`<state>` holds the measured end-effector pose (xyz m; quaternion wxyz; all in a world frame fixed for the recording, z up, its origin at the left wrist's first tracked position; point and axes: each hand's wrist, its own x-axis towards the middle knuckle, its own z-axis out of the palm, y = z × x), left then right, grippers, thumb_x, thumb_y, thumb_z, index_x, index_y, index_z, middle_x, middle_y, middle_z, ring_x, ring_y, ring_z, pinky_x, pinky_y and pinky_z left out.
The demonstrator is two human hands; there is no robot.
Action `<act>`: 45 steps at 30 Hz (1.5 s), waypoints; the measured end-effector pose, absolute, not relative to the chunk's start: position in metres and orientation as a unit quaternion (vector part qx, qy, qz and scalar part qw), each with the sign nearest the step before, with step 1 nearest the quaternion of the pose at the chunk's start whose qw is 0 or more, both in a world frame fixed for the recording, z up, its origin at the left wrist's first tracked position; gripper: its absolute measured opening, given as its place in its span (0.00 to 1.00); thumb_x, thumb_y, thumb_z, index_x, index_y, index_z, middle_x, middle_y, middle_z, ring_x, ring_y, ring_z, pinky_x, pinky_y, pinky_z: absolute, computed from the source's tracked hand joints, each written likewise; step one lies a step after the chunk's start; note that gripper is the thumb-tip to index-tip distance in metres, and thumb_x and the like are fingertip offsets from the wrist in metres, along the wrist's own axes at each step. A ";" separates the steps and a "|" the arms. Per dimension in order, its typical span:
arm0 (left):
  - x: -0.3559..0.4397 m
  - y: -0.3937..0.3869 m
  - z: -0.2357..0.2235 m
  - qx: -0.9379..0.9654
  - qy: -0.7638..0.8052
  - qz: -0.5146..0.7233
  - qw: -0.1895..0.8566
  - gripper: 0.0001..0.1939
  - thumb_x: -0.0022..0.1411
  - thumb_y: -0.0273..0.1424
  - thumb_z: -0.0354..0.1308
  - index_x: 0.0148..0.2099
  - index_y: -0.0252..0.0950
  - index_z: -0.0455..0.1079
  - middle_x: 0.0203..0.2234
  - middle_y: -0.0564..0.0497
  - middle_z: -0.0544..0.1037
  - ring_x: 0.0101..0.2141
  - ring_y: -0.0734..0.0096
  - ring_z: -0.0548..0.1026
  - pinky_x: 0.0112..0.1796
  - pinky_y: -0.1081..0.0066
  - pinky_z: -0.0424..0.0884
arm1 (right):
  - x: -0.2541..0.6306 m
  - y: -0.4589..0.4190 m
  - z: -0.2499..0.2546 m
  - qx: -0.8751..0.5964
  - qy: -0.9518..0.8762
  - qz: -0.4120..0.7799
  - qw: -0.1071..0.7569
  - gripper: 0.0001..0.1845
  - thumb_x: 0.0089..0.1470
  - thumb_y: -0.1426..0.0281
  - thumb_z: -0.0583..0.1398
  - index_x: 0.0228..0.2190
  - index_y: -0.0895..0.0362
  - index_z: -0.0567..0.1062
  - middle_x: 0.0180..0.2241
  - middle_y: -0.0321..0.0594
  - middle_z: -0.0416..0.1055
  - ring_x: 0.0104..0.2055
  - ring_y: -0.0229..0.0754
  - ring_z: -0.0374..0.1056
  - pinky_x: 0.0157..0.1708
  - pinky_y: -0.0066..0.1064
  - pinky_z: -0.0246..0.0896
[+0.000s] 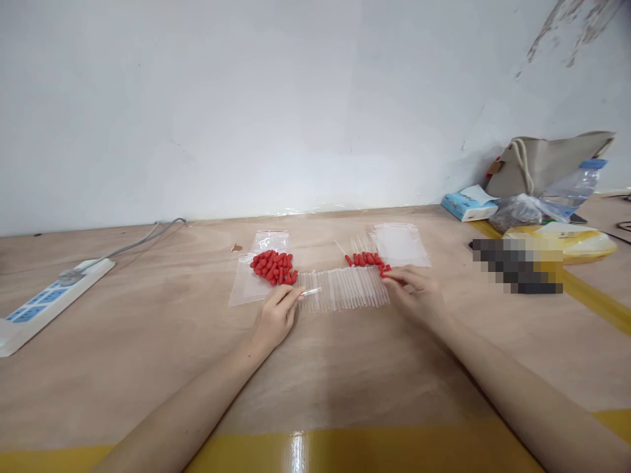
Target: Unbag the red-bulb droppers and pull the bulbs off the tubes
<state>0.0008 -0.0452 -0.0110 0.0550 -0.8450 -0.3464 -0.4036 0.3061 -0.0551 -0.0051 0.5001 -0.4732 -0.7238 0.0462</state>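
My left hand (pixel 277 315) is closed, its fingertips pinching a clear tube (pixel 311 291) that points to the right. Below it lies a row of similar clear thin tubes (pixel 345 289), side by side on the table. My right hand (pixel 417 292) is closed at the right end of this row, with a red rubber bulb (pixel 385 272) at its fingertips. Just beyond, several clear tubes fitted with red bulbs (pixel 363 259) lie together, thin ends pointing away. A heap of loose red rubber bulbs (pixel 272 265) rests on a clear plastic bag (pixel 241 289), beyond my left hand.
Another clear bag (pixel 401 244) lies behind my right hand. A power strip (pixel 54 299) with a grey cable is at the left. Tissues (pixel 468 205), a bottle (pixel 586 184), a beige bag (pixel 552 161), a yellow packet (pixel 591 243) and a blurred-out dark object (pixel 515 266) stand right.
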 end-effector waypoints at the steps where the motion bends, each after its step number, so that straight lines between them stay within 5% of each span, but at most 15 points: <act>1: 0.001 -0.043 -0.012 -0.837 -0.362 -0.406 0.054 0.16 0.61 0.22 0.46 0.51 0.34 0.64 0.34 0.47 0.68 0.35 0.73 0.68 0.37 0.72 0.67 | 0.311 -0.051 -0.005 -0.514 -0.677 0.054 0.525 0.11 0.51 0.65 0.56 0.34 0.57 0.75 0.29 0.40 0.69 0.28 0.35 0.63 0.28 0.28 0.59; 7: 0.005 -0.030 -0.011 -0.802 -0.383 -0.449 0.094 0.17 0.60 0.22 0.46 0.51 0.34 0.63 0.32 0.48 0.66 0.33 0.74 0.69 0.36 0.73 0.69 | 0.337 -0.030 -0.014 -0.654 -0.533 0.152 0.515 0.18 0.46 0.65 0.57 0.38 0.61 0.74 0.28 0.41 0.69 0.24 0.35 0.63 0.25 0.28 0.60; 16: 0.008 -0.029 -0.011 -0.840 -0.326 -0.415 0.125 0.13 0.60 0.24 0.49 0.48 0.36 0.65 0.33 0.48 0.73 0.35 0.71 0.72 0.39 0.70 0.71 | 0.345 -0.021 -0.035 -0.643 -0.521 0.224 0.515 0.17 0.38 0.59 0.63 0.29 0.58 0.70 0.23 0.37 0.69 0.22 0.34 0.62 0.21 0.25 0.58; 23: 0.007 -0.035 -0.011 -0.882 -0.296 -0.363 0.052 0.14 0.59 0.30 0.53 0.48 0.36 0.65 0.38 0.46 0.73 0.39 0.70 0.73 0.40 0.69 0.72 | 0.341 -0.023 -0.030 -0.638 -0.523 0.281 0.490 0.15 0.40 0.60 0.62 0.28 0.58 0.73 0.26 0.41 0.73 0.24 0.36 0.66 0.23 0.26 0.60; 31: 0.004 -0.032 -0.013 -0.895 -0.286 -0.342 0.024 0.19 0.55 0.36 0.57 0.49 0.36 0.65 0.40 0.45 0.73 0.40 0.67 0.72 0.41 0.65 0.71 | 0.349 -0.019 -0.036 -0.662 -0.588 0.204 0.417 0.17 0.46 0.58 0.57 0.32 0.56 0.77 0.25 0.38 0.75 0.26 0.40 0.68 0.27 0.31 0.62; 38: 0.005 -0.032 -0.010 -0.898 -0.283 -0.335 0.007 0.23 0.53 0.38 0.59 0.50 0.35 0.65 0.40 0.44 0.73 0.41 0.65 0.71 0.43 0.63 0.70 | 0.350 -0.019 -0.037 -0.657 -0.576 0.185 0.451 0.17 0.46 0.57 0.57 0.31 0.56 0.77 0.26 0.41 0.75 0.26 0.41 0.68 0.26 0.31 0.61; 45: 0.004 -0.036 -0.004 -0.863 -0.320 -0.392 0.006 0.15 0.56 0.31 0.57 0.47 0.36 0.67 0.42 0.44 0.68 0.43 0.66 0.68 0.42 0.63 0.69 | 0.338 -0.016 -0.017 -0.707 -0.582 0.071 0.396 0.17 0.45 0.58 0.56 0.30 0.57 0.76 0.25 0.40 0.72 0.27 0.39 0.65 0.28 0.30 0.57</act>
